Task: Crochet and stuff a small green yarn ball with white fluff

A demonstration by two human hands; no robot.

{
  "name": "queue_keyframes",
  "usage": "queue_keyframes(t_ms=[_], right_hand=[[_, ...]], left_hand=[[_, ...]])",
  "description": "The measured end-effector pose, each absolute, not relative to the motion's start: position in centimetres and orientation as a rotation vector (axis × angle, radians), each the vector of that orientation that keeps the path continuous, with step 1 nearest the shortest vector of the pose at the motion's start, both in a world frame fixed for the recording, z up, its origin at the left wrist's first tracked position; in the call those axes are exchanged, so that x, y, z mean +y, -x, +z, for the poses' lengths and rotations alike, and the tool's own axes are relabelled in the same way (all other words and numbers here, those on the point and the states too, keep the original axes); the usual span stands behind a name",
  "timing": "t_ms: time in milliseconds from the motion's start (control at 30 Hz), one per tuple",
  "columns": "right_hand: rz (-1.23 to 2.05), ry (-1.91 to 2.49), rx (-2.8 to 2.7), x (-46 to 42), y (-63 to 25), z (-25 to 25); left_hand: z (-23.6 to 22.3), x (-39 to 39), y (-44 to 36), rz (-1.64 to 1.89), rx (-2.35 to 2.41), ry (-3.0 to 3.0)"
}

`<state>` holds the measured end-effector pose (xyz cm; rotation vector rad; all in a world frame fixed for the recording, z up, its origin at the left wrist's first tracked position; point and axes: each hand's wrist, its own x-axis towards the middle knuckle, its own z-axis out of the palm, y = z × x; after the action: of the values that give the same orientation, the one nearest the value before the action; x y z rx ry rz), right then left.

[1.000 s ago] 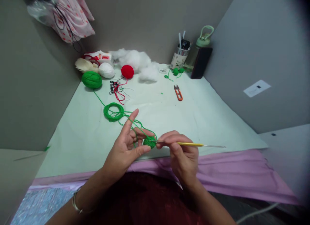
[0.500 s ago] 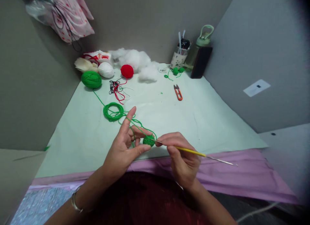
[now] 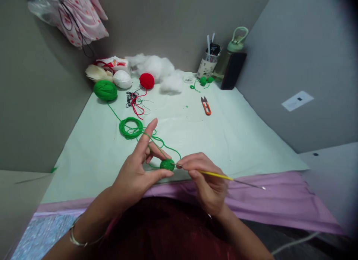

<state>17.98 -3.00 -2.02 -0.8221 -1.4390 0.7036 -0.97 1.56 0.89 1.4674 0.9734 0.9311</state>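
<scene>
Between the thumb and fingers of my left hand is a small round green crochet piece. Its index finger points up with green yarn looped over it. My right hand grips a crochet hook with a yellow handle and metal ends. One end of the hook meets the crochet piece; whether it sits inside a stitch I cannot tell. Loose green yarn trails past both hands to a coil of green yarn, which links back to a green yarn ball.
Along the back stand a white yarn ball, a red yarn ball, white stuffing, a pen cup, a bottle and a dark phone. Orange thread snips lie right of centre. Walls enclose the table.
Both hands have shifted slightly left, with the crochet piece and hook. The yarn between my raised index finger and the piece has changed its line. The hook remains at the piece.
</scene>
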Motion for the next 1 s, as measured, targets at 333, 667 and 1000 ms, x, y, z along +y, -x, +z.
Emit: queue_keyframes(t_ms=[333, 667, 1000], right_hand=[[0.607, 0.801, -1.376, -3.8, -17.1, -2.7], [0.838, 0.82, -1.352, -2.4, -17.9, -2.0], [0.132, 0.937, -1.553, -3.6, -17.2, -4.0]], left_hand=[[1.3, 2.1, 0.8, 0.824, 0.749, -1.201], [1.2, 2.0, 1.0, 0.823, 0.924, -1.385], [0.0, 0.8, -1.5, 0.968, 0.772, -0.948]])
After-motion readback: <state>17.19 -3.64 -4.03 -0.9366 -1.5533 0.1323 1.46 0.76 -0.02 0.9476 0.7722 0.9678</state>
